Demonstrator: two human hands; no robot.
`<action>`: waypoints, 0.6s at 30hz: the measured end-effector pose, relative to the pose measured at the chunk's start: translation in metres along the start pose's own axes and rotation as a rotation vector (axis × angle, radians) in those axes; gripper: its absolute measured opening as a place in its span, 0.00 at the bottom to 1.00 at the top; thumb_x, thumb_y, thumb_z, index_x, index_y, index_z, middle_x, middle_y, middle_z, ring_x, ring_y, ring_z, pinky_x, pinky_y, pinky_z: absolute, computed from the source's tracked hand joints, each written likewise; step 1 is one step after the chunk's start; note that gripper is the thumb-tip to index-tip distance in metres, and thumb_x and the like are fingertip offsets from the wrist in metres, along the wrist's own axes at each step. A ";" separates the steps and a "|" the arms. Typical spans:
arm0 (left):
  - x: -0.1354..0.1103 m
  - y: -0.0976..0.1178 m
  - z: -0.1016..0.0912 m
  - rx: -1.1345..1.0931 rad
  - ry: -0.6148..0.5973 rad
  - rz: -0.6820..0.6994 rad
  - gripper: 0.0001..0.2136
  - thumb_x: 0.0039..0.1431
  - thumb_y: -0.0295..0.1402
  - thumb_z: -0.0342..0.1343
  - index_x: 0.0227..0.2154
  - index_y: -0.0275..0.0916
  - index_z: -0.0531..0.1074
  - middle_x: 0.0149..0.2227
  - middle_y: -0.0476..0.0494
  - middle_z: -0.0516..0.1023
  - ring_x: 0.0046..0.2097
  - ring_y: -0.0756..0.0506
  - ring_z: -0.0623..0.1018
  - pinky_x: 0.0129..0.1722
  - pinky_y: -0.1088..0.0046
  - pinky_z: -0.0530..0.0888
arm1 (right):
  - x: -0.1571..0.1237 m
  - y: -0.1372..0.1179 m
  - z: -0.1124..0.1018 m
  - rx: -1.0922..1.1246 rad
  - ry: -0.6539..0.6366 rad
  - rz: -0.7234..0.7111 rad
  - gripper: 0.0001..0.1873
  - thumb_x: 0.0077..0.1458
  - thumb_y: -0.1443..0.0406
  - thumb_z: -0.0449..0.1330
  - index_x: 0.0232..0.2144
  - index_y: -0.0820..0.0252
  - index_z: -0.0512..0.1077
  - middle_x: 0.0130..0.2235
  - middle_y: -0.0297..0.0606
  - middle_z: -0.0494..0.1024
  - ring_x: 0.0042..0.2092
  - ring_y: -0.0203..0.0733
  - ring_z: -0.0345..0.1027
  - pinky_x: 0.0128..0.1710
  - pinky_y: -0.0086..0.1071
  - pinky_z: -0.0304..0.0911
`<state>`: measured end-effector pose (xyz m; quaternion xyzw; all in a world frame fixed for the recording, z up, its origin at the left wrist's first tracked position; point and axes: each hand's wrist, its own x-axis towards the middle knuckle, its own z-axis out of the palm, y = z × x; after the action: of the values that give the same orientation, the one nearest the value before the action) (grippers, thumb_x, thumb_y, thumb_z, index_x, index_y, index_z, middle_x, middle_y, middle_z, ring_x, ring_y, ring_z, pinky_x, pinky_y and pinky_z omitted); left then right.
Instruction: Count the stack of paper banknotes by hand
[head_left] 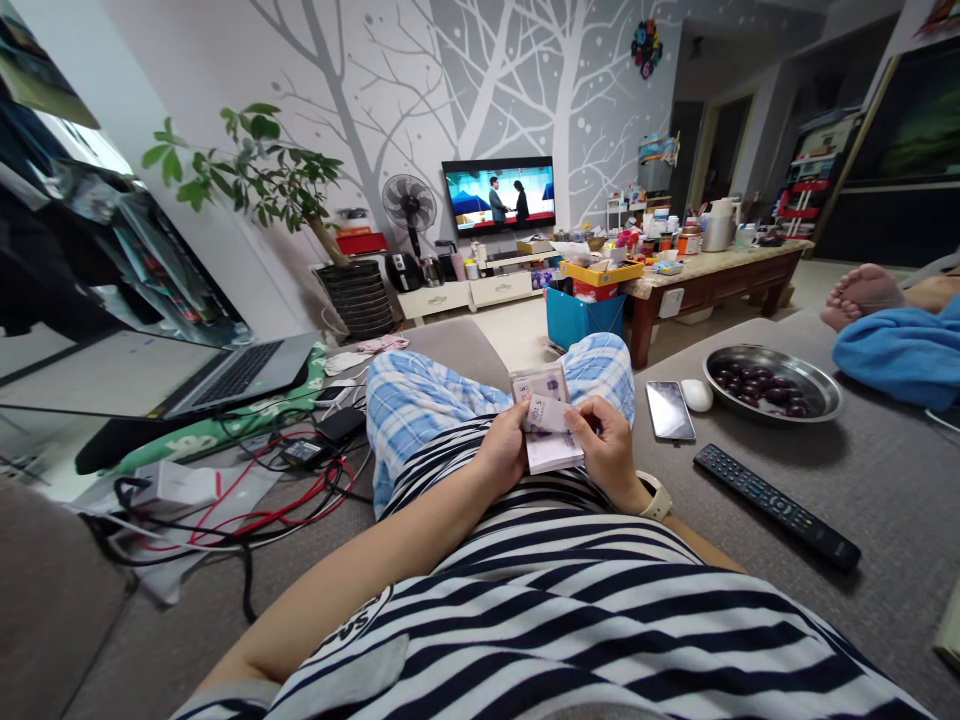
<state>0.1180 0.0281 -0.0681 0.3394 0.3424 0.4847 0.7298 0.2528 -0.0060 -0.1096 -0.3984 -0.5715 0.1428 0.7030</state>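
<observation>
A pale and grey wall (465,60) painted with bare white and grey trees rises at the far side of a living room. Across the near part spreads a grey sofa (900,600), where the camera wearer reclines in a black-and-white striped top (585,600) and blue plaid trousers (420,400). Far right stands a long wooden surface (739,272) crowded with bottles and boxes; far left, a leafy potted plant (277,170). A television (499,195) on the far side shows two figures facing each other. An open laptop (255,365) sits on the left, with tangled red, black and white cables (337,480) nearer. To the right, another person's bare foot (866,292) rests beside blue cloth (900,350). On the sofa, nearer, are a metal bowl (817,400) of dark round fruit and a black remote control (776,505). In the middle, above the lap, both hands hold a stack of printed notes (555,455): the left hand (504,450) has its fingers clamped on the left edge, while the right hand (606,450), wearing a pale watch (656,498), pinches an upper note between thumb and fingers. Right of them, a phone (670,410) lies face up just beside a small white mouse (697,395).
</observation>
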 end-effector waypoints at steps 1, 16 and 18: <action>0.000 0.000 0.000 0.006 0.002 0.005 0.13 0.70 0.34 0.53 0.39 0.32 0.80 0.33 0.37 0.85 0.37 0.39 0.86 0.50 0.57 0.82 | 0.000 0.000 0.000 0.002 0.000 -0.005 0.16 0.61 0.57 0.62 0.25 0.56 0.69 0.23 0.28 0.65 0.26 0.36 0.56 0.28 0.33 0.53; 0.009 -0.005 -0.010 -0.014 -0.015 0.019 0.11 0.62 0.35 0.61 0.40 0.31 0.80 0.36 0.34 0.86 0.42 0.35 0.86 0.49 0.54 0.82 | -0.001 -0.002 -0.001 0.024 -0.039 -0.013 0.11 0.62 0.58 0.62 0.32 0.57 0.77 0.25 0.32 0.74 0.27 0.38 0.63 0.28 0.32 0.59; 0.015 -0.008 -0.014 0.001 -0.002 0.023 0.12 0.63 0.37 0.60 0.41 0.31 0.80 0.36 0.34 0.86 0.41 0.36 0.86 0.49 0.54 0.82 | -0.001 -0.002 -0.001 0.023 -0.041 -0.019 0.11 0.62 0.58 0.61 0.32 0.57 0.77 0.26 0.32 0.74 0.27 0.38 0.63 0.29 0.32 0.60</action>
<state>0.1149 0.0415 -0.0844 0.3442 0.3380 0.4926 0.7243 0.2524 -0.0084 -0.1093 -0.3818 -0.5881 0.1508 0.6969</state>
